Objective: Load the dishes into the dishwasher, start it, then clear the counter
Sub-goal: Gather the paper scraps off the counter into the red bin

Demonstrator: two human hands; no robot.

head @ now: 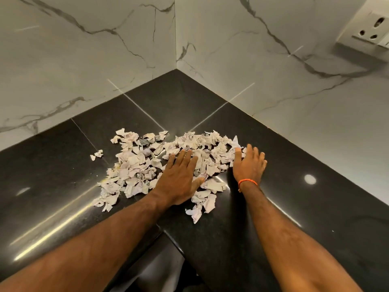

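torn paper scraps [160,163] lay across the black counter [63,165] at mid-frame. the left hand [181,178] pressed flat on the pile, fingers straight; the right hand [249,165] rested edge-on, fingers straight, against its right end.

Head view, looking down, close over counter [63,186]

Person, two bare forearms, no sleeves in view. Left hand [179,178]: no rings, no band. Right hand [249,165]: no rings; thin orange thread band [247,182] round the wrist, knotted at its inner side.
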